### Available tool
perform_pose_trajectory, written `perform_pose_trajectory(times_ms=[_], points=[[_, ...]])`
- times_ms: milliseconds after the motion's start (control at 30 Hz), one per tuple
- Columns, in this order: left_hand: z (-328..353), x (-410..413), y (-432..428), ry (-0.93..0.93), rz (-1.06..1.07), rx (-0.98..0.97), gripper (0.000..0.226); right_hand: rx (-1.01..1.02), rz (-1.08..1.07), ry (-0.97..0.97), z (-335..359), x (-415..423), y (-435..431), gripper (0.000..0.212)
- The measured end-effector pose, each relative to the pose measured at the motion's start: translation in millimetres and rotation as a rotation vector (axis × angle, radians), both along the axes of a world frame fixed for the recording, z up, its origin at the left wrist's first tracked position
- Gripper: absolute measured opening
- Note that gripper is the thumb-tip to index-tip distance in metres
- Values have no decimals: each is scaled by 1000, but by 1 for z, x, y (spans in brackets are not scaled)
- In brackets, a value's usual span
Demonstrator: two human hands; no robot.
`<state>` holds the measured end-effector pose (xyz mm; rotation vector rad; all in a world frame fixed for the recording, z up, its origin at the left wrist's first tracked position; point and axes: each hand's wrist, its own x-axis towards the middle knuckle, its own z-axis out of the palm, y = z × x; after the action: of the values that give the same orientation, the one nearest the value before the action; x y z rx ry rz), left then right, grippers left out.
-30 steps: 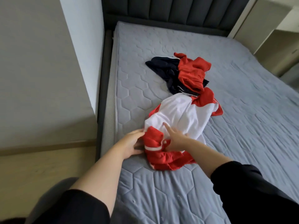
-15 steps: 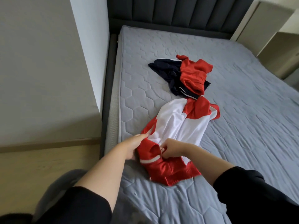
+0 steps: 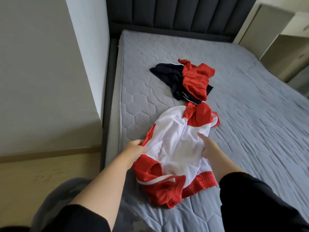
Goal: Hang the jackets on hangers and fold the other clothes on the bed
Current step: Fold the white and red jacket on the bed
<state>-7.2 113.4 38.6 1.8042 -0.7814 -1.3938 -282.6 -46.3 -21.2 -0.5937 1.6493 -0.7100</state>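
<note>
A red and white jacket (image 3: 175, 143) lies crumpled lengthwise on the grey mattress (image 3: 250, 131), its red hem and a sleeve nearest me. My left hand (image 3: 135, 149) grips the jacket's left edge. At the right edge my right hand (image 3: 209, 148) holds the white fabric, index finger stretched out over it. Farther up the bed, a red garment (image 3: 195, 79) lies heaped on a navy garment (image 3: 167, 74) with white stripes. No hanger is in view.
A dark padded headboard (image 3: 167, 12) closes the far end. A white wall block (image 3: 50, 72) stands left of the bed above a wooden floor (image 3: 33, 173). A pale cabinet (image 3: 284, 56) stands at the far right.
Both hands have moved apart and pulled the jacket toward me, spreading its white body open. The red sleeve now lies near the bed's front edge. The view has tilted slightly.
</note>
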Motion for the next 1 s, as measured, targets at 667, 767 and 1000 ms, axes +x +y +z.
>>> perform_pose_trajectory(times_ms=[667, 767, 1000], points=[[2, 31, -2, 519, 593, -79, 38, -708, 784, 481, 101, 145, 59, 21], [2, 25, -1, 494, 463, -87, 34, -942, 364, 712, 87, 129, 53, 6], [5, 22, -4, 502, 294, -130, 42, -734, 167, 845, 77, 109, 30, 99]])
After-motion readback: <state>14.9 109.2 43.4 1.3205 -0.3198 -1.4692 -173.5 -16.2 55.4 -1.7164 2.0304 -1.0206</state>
